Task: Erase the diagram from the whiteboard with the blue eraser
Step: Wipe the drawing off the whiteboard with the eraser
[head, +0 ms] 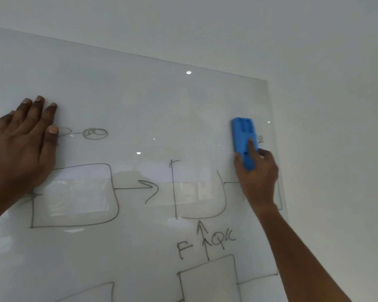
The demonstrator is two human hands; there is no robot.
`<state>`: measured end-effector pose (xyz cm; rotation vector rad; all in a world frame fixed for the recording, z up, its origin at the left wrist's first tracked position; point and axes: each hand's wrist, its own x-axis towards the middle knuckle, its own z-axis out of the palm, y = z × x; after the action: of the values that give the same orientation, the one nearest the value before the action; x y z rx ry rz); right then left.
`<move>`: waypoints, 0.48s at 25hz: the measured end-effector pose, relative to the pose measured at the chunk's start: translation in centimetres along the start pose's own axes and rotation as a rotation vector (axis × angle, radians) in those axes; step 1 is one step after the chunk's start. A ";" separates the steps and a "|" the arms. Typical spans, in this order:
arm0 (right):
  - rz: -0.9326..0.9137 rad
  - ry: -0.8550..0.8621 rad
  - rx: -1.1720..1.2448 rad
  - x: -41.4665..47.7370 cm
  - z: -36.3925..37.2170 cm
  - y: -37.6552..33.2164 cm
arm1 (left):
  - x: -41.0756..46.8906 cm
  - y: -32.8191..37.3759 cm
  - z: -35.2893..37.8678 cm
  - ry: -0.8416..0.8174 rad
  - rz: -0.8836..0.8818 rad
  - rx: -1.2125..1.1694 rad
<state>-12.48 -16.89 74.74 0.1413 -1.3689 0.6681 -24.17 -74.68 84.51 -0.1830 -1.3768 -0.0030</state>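
Note:
The glass whiteboard (140,101) fills most of the view and carries a grey marker diagram (74,195) of boxes, arrows and letters. My right hand (256,175) grips the blue eraser (242,136) near the board's right edge, holding it upright against the glass, index finger laid along its back. A small "2" shows just right of the eraser. The upper part of the middle box beside it is wiped away. My left hand (24,140) lies flat on the board at the left, fingers straight, covering the top-left corner of the left box.
A plain white wall (336,105) surrounds the board above and to the right. The board's right edge (271,127) runs just past the eraser. More boxes and the letters "F" and "QK" (223,238) sit lower on the board.

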 end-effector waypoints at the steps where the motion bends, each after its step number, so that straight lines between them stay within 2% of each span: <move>1: 0.128 0.042 0.002 1.1 -0.2 0.7 | 0.2 -0.9 0.9 -0.008 -0.001 0.005; 3: 0.257 0.089 -0.018 1.9 0.8 -0.1 | 0.5 -2.0 2.2 -0.016 -0.007 0.008; 4: 0.226 0.087 -0.025 1.3 1.6 -1.4 | 0.5 -2.4 2.5 -0.017 -0.007 0.002; 7: -0.167 -0.008 -0.083 -2.7 3.5 -5.0 | 0.3 -2.7 2.7 -0.018 -0.004 -0.069; 9: -0.405 -0.096 -0.164 -3.5 2.9 -4.0 | 0.4 -2.2 2.5 -0.007 -0.004 -0.134; 10: -0.451 -0.099 -0.193 -2.9 2.1 -2.6 | 0.5 -1.9 2.4 0.002 -0.003 -0.161; 11: -0.411 -0.069 -0.218 -2.3 1.2 -1.0 | 0.5 -1.6 2.1 0.005 0.001 -0.167; 12: -0.291 -0.027 -0.236 -1.7 0.4 0.6 | 0.6 -1.3 1.9 0.013 0.009 -0.159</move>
<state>-13.22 -17.17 73.06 0.1572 -1.4083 0.2603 -26.03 -75.69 85.56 -0.3214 -1.3634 -0.1057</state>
